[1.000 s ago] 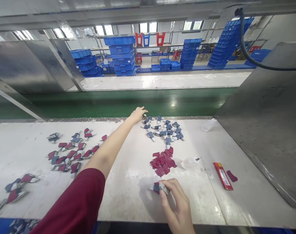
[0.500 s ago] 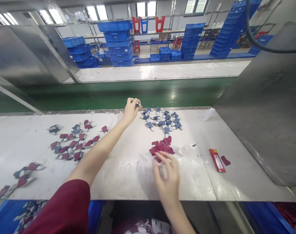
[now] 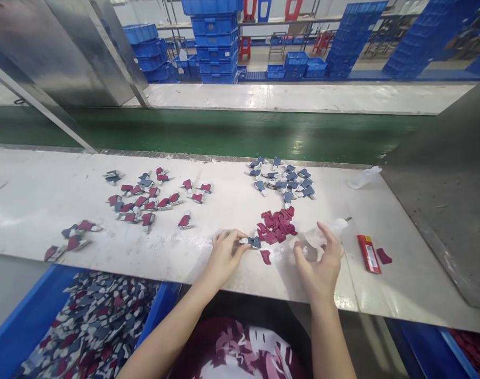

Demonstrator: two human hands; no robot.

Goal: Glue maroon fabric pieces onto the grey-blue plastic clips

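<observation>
Newly, one maroon patch (image 3: 266, 257) lies off the pile (image 3: 277, 226) — left hand (image 3: 223, 257) pinching a blue-grey piece (image 3: 256, 242), right hand (image 3: 323, 273) open by the bottle (image 3: 338, 226).

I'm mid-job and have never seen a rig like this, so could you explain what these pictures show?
There is no robot: these are a person's two bare hands. Every picture comes from one camera on the head, looking forward and down.

The left hand holds a small blue-grey and white part. The right hand is open beside a translucent bottle.

On the white worktable lie a pile of flat maroon pieces, blue-grey-topped parts behind it, mostly maroon-topped parts to the left, and a red and yellow packet. A blue bin below holds many more parts.
</observation>
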